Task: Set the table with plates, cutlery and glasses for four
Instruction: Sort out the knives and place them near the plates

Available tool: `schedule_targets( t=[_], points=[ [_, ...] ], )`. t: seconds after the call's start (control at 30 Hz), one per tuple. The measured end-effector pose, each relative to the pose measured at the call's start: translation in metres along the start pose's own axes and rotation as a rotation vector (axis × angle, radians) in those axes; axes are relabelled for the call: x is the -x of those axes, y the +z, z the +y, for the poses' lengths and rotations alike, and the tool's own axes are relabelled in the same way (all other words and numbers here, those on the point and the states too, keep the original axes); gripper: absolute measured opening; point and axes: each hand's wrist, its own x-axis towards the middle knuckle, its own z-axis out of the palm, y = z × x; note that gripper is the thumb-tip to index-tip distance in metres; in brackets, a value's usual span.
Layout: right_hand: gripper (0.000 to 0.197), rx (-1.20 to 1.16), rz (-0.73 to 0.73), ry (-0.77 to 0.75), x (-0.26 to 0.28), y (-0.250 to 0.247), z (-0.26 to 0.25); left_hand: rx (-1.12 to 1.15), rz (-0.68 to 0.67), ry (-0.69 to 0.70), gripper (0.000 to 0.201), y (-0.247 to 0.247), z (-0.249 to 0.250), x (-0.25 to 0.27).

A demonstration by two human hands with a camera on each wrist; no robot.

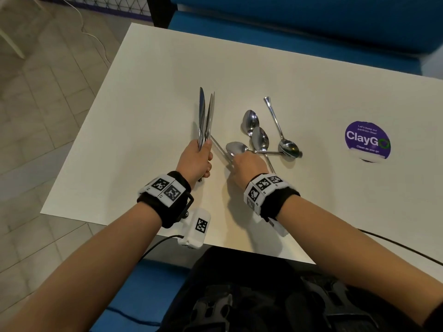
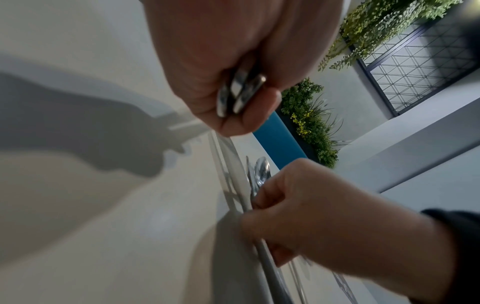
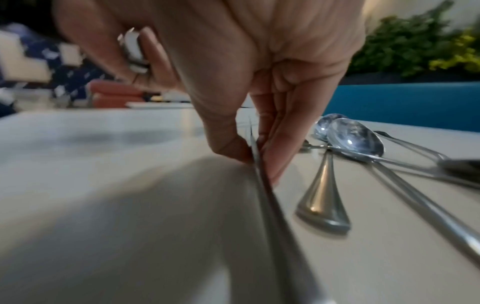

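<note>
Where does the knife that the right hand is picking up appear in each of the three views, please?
Head: knife centre, between both hands.
Left wrist: knife lower centre, entering the right hand.
Right wrist: knife centre, running to the bottom edge.
Shared landmark: spoons beside it.

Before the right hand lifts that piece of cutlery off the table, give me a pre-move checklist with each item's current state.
1. Left hand grips the bundle of steel knives, blades pointing away: ok.
2. Right hand pinches the flat steel knife lying on the table between thumb and fingers: ok.
3. Pinched knife fully off the white table: not ok, it looks to be resting on the surface.
4. Four steel spoons lie loose and overlapping beside the right hand: ok, none held.
5. Pinched knife free of the spoon pile: cannot tell, the hand hides it.
6. Plates and glasses laid: not ok, none in view.
</note>
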Motion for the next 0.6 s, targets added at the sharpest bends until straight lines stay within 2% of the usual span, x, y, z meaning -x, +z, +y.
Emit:
schedule_targets(
  t=[0.1, 0.17, 0.27, 0.4, 0.47, 0.6],
  points=[
    [0.011, -0.16, 0.009, 0.017, 0.001, -0.007, 0.005, -0.004, 0.01, 0.015, 0.026, -0.002, -0.001, 0.0],
    [0.015, -0.384, 0.041, 0.036, 0.003, -0.012, 0.011, 0.006, 0.001, 0.027, 0.025, -0.001, 0.0, 0.001],
    [0.015, -0.721, 0.178, 0.08, 0.0, -0.028, 0.028, 0.012, -0.005, 0.027, 0.026, 0.005, 0.01, 0.0],
    [0.005, -1.129, 0.279, 0.174, -0.007, -0.04, 0.052, 0.026, -0.054, 0.04, 0.02, 0.032, 0.029, -0.001],
    [0.01, -1.225, 0.281, 0.195, -0.005, -0.042, 0.065, 0.023, -0.092, 0.057, 0.017, 0.056, 0.039, -0.003],
    [0.007, -1.323, 0.299, 0.24, 0.006, -0.046, 0.098, -0.168, -0.138, 0.13, 0.029, 0.108, 0.054, -0.004]
  ],
)
